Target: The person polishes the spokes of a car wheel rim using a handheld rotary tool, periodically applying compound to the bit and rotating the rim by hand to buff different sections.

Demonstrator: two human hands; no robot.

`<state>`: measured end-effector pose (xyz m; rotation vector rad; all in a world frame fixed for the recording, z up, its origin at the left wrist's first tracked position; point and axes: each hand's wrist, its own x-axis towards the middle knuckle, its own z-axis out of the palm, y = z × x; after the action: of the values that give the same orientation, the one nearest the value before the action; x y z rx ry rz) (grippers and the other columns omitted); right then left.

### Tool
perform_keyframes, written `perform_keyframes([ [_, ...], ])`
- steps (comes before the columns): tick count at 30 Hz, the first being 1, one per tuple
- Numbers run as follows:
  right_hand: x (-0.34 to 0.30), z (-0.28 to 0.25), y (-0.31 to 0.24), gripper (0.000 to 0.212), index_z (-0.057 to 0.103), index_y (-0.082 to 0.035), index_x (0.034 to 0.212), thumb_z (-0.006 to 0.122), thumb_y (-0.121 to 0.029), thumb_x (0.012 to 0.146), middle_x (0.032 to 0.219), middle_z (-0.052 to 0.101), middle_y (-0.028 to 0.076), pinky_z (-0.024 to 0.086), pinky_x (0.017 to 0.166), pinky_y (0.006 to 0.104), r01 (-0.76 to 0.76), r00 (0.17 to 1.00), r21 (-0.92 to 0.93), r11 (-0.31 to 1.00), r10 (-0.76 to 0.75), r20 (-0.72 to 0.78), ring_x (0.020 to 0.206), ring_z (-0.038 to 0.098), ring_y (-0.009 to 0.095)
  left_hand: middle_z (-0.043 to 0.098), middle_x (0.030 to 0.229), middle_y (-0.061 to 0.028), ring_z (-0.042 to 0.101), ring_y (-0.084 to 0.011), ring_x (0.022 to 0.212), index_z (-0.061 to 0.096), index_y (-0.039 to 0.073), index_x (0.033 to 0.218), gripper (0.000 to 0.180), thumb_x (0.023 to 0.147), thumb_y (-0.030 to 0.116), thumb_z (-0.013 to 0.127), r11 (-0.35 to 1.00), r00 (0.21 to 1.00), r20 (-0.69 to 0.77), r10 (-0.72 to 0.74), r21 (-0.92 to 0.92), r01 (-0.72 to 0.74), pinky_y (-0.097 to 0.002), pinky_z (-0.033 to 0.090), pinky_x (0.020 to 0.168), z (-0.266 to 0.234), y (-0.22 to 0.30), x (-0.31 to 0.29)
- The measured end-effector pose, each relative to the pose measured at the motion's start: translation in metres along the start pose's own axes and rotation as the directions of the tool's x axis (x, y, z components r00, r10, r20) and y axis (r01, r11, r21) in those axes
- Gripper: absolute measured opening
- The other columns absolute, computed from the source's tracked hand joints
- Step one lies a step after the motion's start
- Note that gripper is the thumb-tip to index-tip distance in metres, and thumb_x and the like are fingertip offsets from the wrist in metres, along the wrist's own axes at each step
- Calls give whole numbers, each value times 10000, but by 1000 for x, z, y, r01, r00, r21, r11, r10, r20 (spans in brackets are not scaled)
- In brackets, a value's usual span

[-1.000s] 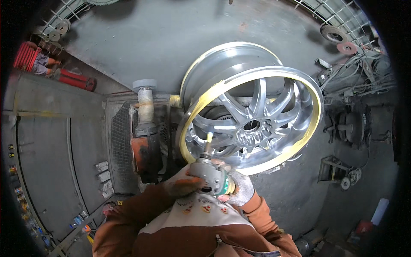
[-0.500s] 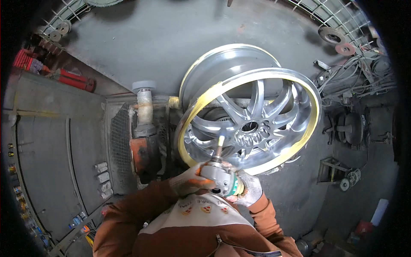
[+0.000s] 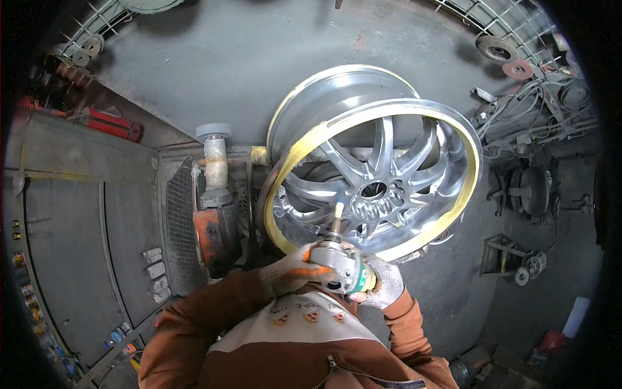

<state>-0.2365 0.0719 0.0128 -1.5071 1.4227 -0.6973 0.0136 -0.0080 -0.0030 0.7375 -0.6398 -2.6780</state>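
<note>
Gripping grinder (image 3: pixel 337 258) in left hand (image 3: pixel 290 272) and right hand (image 3: pixel 387 284), curling fingers (image 3: pixel 317 270) round it — pointing bit (image 3: pixel 337 218) at wheel (image 3: pixel 382 206).

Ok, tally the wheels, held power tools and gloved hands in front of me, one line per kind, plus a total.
Wheel: 1
Held power tool: 1
Gloved hands: 2, left hand and right hand
Total: 4
</note>
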Motion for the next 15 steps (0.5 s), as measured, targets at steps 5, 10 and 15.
perform_keyframes([
  [5, 15, 13, -19, 785, 686, 18, 1109, 850, -615, 676, 955, 710, 204, 567, 820, 423, 86, 993, -27, 996, -84, 78, 884, 709, 369, 599, 1231, -41, 578, -103, 1048, 467, 60, 1435, 747, 820, 308, 809, 999, 997, -71, 38, -2, -38, -244, 502, 818, -8, -3, -25],
  [10, 6, 11, -20, 769, 677, 33, 1132, 869, -560, 682, 970, 711, 198, 558, 827, 405, -31, 997, 75, 997, 25, 77, 878, 705, 352, 601, 1249, -53, 581, -133, 1112, 471, 42, 1417, 689, 849, 273, 787, 998, 994, -108, 14, 54, -8, -284, 495, 923, 9, 18, -22],
  [15, 9, 10, -22, 804, 667, 41, 1132, 882, -566, 650, 965, 709, 194, 555, 810, 407, -61, 995, 107, 992, 52, 85, 857, 700, 353, 613, 1236, -63, 593, -145, 1120, 496, 32, 1381, 619, 877, 284, 752, 997, 995, -67, 68, -20, -69, -321, 492, 969, 17, 18, -20],
])
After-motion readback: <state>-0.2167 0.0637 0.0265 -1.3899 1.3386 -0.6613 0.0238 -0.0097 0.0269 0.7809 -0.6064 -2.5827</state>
